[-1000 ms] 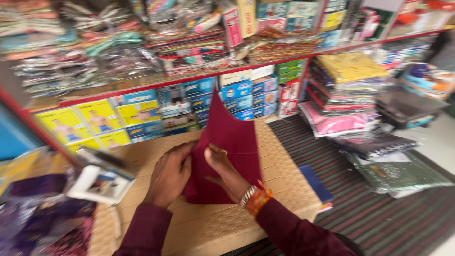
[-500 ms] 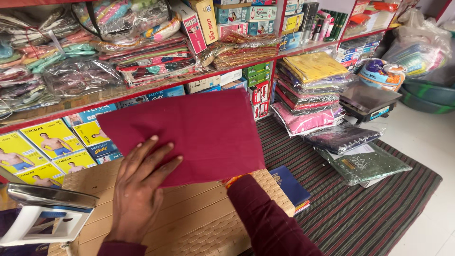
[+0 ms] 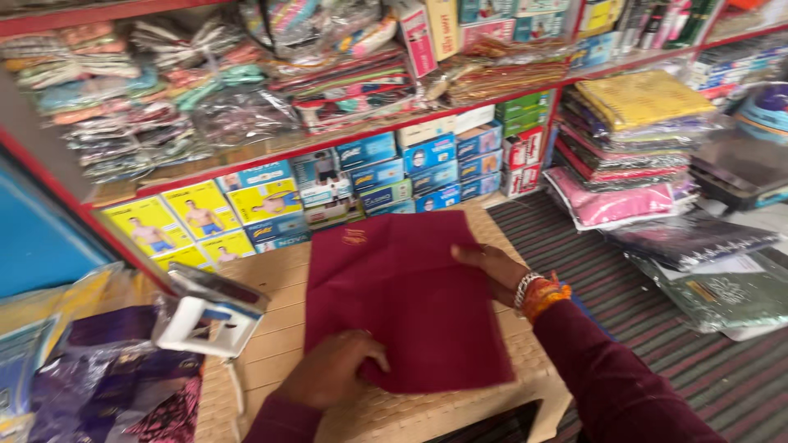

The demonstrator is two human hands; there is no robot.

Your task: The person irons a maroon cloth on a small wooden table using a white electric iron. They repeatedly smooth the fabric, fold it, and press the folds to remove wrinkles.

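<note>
A maroon cloth bag (image 3: 406, 295) with a small gold mark near its top lies flat on a beige woven plastic stool (image 3: 271, 283). My left hand (image 3: 332, 369) presses down on the bag's near left corner. At the bag's right edge, my right hand (image 3: 492, 267) grips the fabric with its fingers; bangles and an orange thread sit on that wrist. Both sleeves are maroon.
A white and blue iron (image 3: 209, 316) rests on the stool's left side beside plastic-wrapped purple fabric (image 3: 107, 377). Shelves of packaged garments (image 3: 345, 90) and small boxes (image 3: 386, 168) stand behind. Stacked wrapped clothes (image 3: 632, 148) and flat packets (image 3: 722, 287) lie on a striped mat at right.
The bag was held upright half a second ago; now it lies flat on the stool. My left hand moved to its near corner and my right hand came to its right edge.
</note>
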